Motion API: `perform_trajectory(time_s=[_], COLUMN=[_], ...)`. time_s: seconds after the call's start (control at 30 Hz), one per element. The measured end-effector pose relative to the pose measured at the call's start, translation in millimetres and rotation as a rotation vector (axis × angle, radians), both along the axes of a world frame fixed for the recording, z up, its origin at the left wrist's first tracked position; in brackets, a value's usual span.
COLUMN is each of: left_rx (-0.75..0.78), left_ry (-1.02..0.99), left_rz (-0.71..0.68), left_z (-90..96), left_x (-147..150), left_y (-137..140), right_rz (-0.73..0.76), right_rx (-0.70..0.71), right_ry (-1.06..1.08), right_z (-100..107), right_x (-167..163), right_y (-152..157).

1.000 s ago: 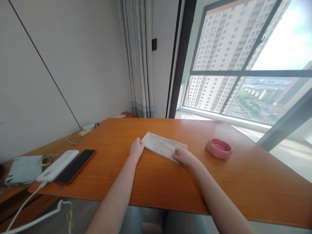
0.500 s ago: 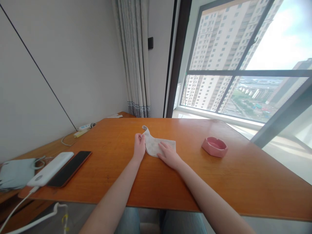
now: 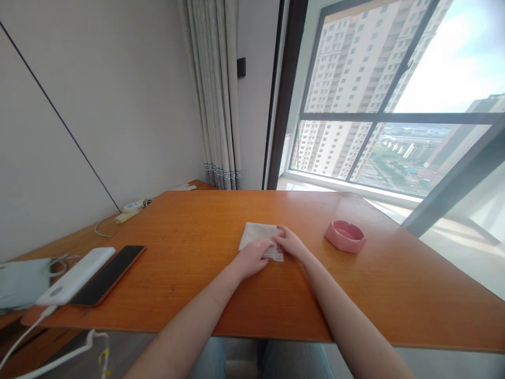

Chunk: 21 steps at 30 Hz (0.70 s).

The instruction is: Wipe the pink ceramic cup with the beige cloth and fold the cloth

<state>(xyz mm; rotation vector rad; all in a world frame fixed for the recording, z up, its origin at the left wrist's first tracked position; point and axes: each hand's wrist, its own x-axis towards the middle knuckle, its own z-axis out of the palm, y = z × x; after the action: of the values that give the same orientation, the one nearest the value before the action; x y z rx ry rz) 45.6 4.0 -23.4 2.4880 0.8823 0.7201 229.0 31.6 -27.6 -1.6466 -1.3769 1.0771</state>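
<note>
A pale grey-white cloth (image 3: 256, 230) lies folded on the wooden table in front of me. My left hand (image 3: 252, 258) rests over its near part, fingers stretched to the right and pressing on it. At the cloth's right edge, my right hand (image 3: 292, 244) has its fingers bent around the fabric in a pinch. The fingertips of both hands nearly meet, covering part of the cloth's right side.
A pink ashtray (image 3: 345, 236) sits to the right on the table (image 3: 205, 226). On the left lie a black phone (image 3: 108, 275) and a white power bank (image 3: 77, 275) with a cable plugged in. A power strip (image 3: 133, 206) and pale pouch (image 3: 23, 283) are farther left.
The cloth's raised left end has been folded over, leaving it more compact. My left hand has moved right onto the cloth; my right hand has shifted to its right edge.
</note>
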Motion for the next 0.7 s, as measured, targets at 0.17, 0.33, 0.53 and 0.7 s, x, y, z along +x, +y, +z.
perform_trajectory(time_s=[0.17,0.33,0.53,0.7], left_rx=[0.120,0.158,0.118,-0.063], left_ry=[0.065,0.105,0.082,0.215], left_rz=[0.128,0.161,0.204,0.257], left_z=[5.0,5.3,4.2,0.5], left_x=[-1,3,-7,-15], left_y=[-1,-3,2,8], right_rz=[-0.008,-0.070,-0.046,-0.076], right_rx=[0.218,0.244,0.136,0.100], right_ry=[-0.362,-0.423,-0.610,-0.722], right_z=[-6,-4,-5,2], right_x=[-7,-3,0,-1], right_y=[2,5,2,-7])
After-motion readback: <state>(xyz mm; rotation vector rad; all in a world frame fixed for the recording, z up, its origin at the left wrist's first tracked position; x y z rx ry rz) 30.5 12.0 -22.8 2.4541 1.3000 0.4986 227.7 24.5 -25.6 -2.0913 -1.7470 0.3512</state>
